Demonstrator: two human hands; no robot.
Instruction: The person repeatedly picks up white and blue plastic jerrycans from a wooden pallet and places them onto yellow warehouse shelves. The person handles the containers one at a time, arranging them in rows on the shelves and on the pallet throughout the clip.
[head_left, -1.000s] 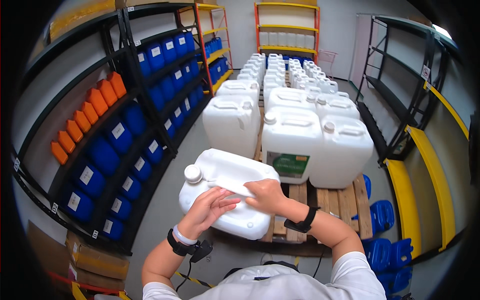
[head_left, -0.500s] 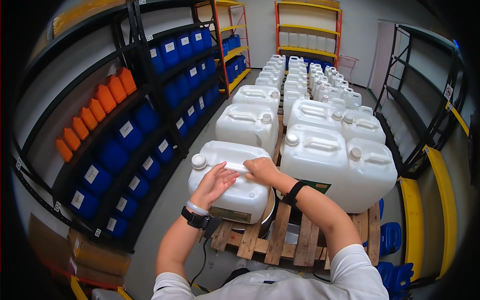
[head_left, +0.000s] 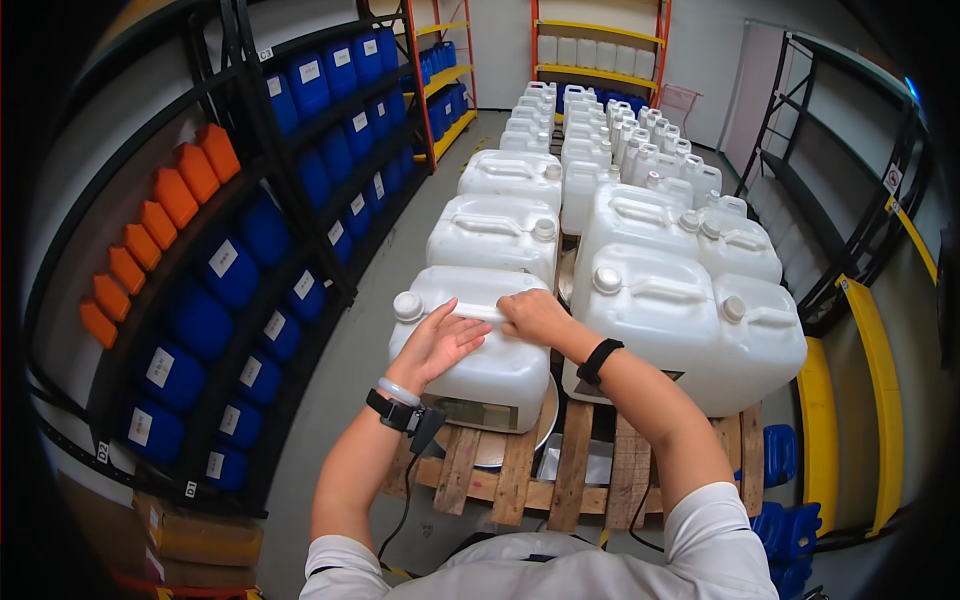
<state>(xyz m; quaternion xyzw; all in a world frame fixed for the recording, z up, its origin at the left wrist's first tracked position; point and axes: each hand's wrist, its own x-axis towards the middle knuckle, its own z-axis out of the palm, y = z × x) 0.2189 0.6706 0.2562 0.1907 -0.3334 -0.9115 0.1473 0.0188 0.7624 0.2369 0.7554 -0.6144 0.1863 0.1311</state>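
- Right hand (head_left: 537, 318): fingers curled closed around the handle (head_left: 476, 311) of the front jug (head_left: 490, 368), at the handle's right end.
- Left hand (head_left: 437, 342): open, fingers extended, palm turned inward; it holds nothing. It lies over the jug top beside the handle; contact cannot be confirmed.
- Front jug: white, upright, at the near left corner of the wooden pallet (head_left: 571, 470). Its underside is hidden. White cap (head_left: 408, 306) fitted at the jug's left side.
- Second jug (head_left: 488, 240): white, directly behind the front jug, along the left edge of the pallet.
- Right-hand jug (head_left: 655, 325): white, upright, to the right of the front jug, toward the near edge of the pallet; a narrow gap separates the two.
- Wrist fittings: black band (head_left: 600, 361) on the right; pale bracelet (head_left: 399, 391) and black strap (head_left: 390, 410) on the left.
- Left shelving: orange containers (head_left: 175, 197) above blue containers (head_left: 203, 318).
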